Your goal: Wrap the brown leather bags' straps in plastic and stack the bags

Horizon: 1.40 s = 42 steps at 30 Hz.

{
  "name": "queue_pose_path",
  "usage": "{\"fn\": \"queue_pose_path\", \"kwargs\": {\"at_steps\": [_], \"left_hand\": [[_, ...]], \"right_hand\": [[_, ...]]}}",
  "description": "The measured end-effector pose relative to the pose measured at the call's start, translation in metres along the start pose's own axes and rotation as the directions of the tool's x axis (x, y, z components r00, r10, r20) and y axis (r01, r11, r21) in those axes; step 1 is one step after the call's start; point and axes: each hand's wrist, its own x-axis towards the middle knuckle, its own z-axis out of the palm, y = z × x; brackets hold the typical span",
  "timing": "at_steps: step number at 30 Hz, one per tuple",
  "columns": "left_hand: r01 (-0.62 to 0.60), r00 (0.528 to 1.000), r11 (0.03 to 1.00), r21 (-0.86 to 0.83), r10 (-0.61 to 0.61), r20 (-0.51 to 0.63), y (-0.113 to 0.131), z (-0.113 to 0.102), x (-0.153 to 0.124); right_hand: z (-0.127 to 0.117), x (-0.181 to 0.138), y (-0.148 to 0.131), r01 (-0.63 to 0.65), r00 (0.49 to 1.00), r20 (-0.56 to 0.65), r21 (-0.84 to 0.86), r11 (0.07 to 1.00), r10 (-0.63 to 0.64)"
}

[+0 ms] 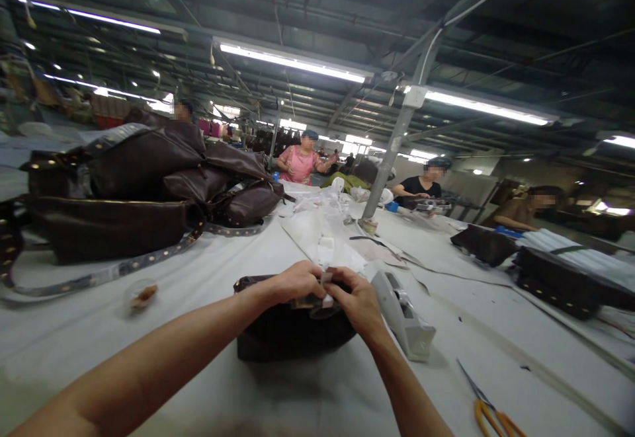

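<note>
Both hands meet over a dark brown handbag (292, 331) on the table (297, 397): left hand (297, 283) and right hand (354, 301) fingers pinch its wrapped fitting (320, 299).

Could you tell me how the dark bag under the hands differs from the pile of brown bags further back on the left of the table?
The dark bag is a single piece; the pile of brown bags is several stacked together. The dark bag has the left hand and right hand on its top edge; nobody touches the pile. A studded strap trails loose from the pile, while none shows on the dark bag. Both rest on the white table.
</note>
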Motion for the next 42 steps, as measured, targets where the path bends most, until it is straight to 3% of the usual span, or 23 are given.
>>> {"fn": "queue_pose_path", "kwargs": {"at_steps": [6,16,25,32,37,42], "left_hand": [[-0.013,1.0,0.998,-0.056,0.013,0.005,0.004,-0.002,0.0],[0.039,0.999,0.997,0.069,-0.038,-0.015,-0.002,-0.004,0.003],[0.062,0.998,0.996,0.057,-0.06,-0.035,-0.004,-0.003,0.005],[0.054,0.998,0.997,0.054,-0.053,-0.027,-0.01,-0.004,0.008],[0.05,0.999,0.998,0.028,-0.05,0.013,-0.008,-0.006,0.006],[0.079,0.996,0.997,-0.001,-0.079,0.047,-0.008,-0.008,0.007]], "right_hand": [[0.002,-0.004,-0.003,0.13,0.99,-0.033,-0.175,0.976,-0.138],[0.014,-0.004,0.019,0.32,0.93,-0.123,-0.195,0.927,-0.347],[0.009,-0.001,0.036,0.401,0.91,-0.047,-0.153,0.903,-0.412],[0.011,-0.002,0.047,0.48,0.866,-0.064,-0.17,0.861,-0.496],[0.004,-0.002,0.051,0.538,0.836,-0.008,-0.179,0.824,-0.548],[-0.008,-0.005,0.049,0.617,0.787,0.177,-0.191,0.764,-0.591]]}}
